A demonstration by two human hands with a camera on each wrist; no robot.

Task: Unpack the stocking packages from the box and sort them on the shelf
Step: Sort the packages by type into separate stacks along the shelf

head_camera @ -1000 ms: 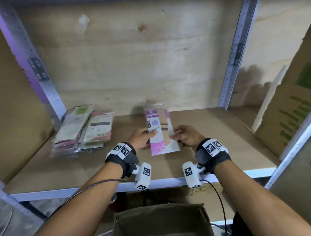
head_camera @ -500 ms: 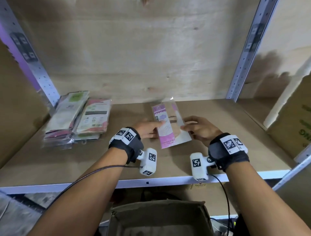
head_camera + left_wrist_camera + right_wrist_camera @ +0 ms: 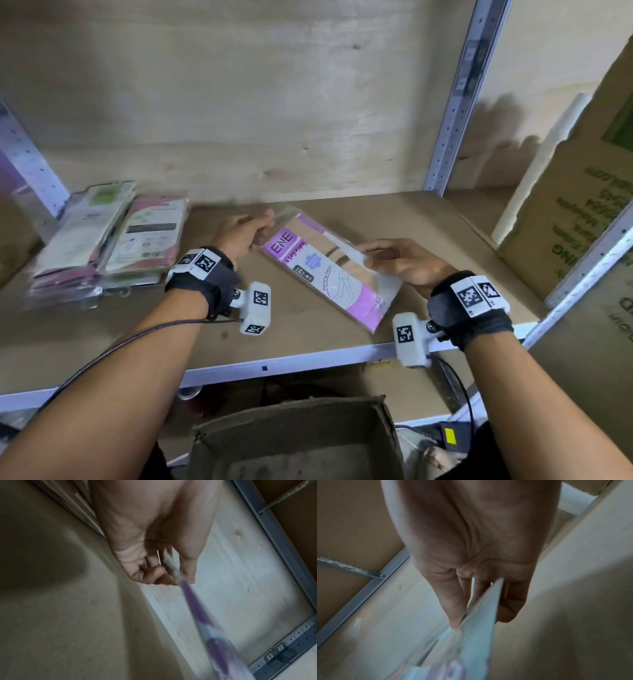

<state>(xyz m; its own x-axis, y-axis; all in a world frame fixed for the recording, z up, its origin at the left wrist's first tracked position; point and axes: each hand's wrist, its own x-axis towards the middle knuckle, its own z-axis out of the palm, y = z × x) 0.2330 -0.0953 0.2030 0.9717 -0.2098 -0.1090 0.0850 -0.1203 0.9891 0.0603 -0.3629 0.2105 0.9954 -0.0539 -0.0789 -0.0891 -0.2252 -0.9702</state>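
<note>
Plywood backing closed the rear of the shelf (image 3: 102, 329), a brown board with a pale metal front rail and perforated uprights (image 3: 455, 102) at both sides. At the left rear lay a stack of stocking packages (image 3: 106, 240). Mid-shelf, the purple stocking package (image 3: 329, 270) sat diagonally, its near corner close to the front rail. The left hand (image 3: 239, 233) pinched its far top end; the right hand (image 3: 407, 263) pinched its right edge. A printed carton (image 3: 582, 192) bounded the right side. Below the rail stood the open cardboard box (image 3: 291, 442).
</note>
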